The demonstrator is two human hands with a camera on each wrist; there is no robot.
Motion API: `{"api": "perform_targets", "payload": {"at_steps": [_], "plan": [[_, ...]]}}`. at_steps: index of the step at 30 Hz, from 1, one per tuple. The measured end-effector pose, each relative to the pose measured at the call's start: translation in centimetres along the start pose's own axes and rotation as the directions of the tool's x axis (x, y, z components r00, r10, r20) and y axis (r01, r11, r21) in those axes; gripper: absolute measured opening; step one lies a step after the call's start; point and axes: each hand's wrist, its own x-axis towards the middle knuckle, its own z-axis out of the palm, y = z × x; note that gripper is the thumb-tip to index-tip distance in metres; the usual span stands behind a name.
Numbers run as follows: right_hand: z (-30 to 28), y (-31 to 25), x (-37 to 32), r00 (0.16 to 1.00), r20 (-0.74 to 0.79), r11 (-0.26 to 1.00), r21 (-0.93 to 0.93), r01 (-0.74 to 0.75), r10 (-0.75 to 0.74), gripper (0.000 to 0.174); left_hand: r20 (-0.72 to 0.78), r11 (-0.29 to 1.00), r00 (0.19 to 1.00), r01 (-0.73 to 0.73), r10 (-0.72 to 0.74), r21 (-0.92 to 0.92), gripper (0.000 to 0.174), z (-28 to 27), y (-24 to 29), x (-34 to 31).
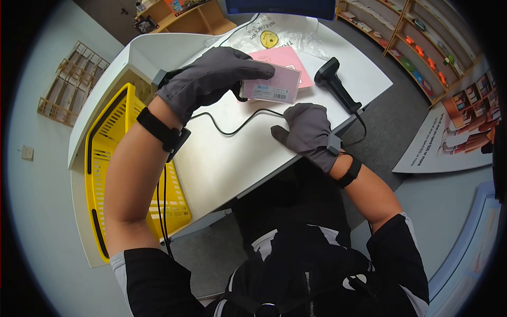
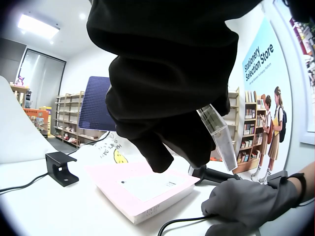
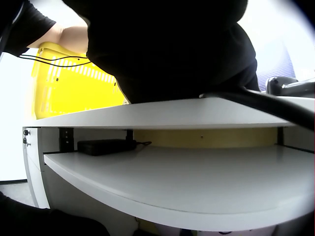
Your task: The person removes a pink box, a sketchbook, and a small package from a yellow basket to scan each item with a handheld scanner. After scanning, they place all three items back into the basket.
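In the head view the gloved left hand grips a clear flat case with a printed barcode label, raised over the desk. Beneath and behind the case lies a pink box, which the left wrist view shows flat on the desk. The gloved right hand rests at the desk's front edge, thumb apart from the other fingers, holding nothing visible. A black handheld scanner lies to its right. In the right wrist view the dark glove fills the top and hides its fingers.
A yellow basket stands at the left of the desk. A black cable crosses the desktop towards the right hand. Clear plastic packaging and a monitor are at the back. Under the desktop, a shelf holds a black object.
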Motion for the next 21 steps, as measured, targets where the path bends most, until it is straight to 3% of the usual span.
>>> {"api": "perform_targets", "payload": {"at_steps": [6, 10, 13, 21], "plan": [[-1.0, -0.7, 0.3, 0.998, 0.064, 0.999, -0.035, -0.003, 0.005, 0.052, 0.022, 1.000, 1.000, 0.006, -0.006, -0.001, 0.058, 0.4, 0.0, -0.1], [-0.3, 0.1, 0.6, 0.998, -0.005, 0.996, -0.058, 0.066, -0.066, 0.054, -0.005, 0.998, 0.999, -0.039, 0.039, 0.053, 0.049, 0.5, 0.5, -0.5], [-0.2, -0.1, 0.2, 0.999, -0.007, 0.999, 0.000, 0.036, -0.036, 0.054, -0.013, 0.998, 0.999, -0.033, 0.034, 0.054, 0.048, 0.5, -0.1, -0.3], [0.5, 0.3, 0.0, 0.997, -0.043, 0.997, -0.049, 0.066, -0.068, 0.053, -0.006, 0.998, 1.000, -0.018, 0.018, 0.065, 0.048, 0.5, -0.3, 0.1]]}}
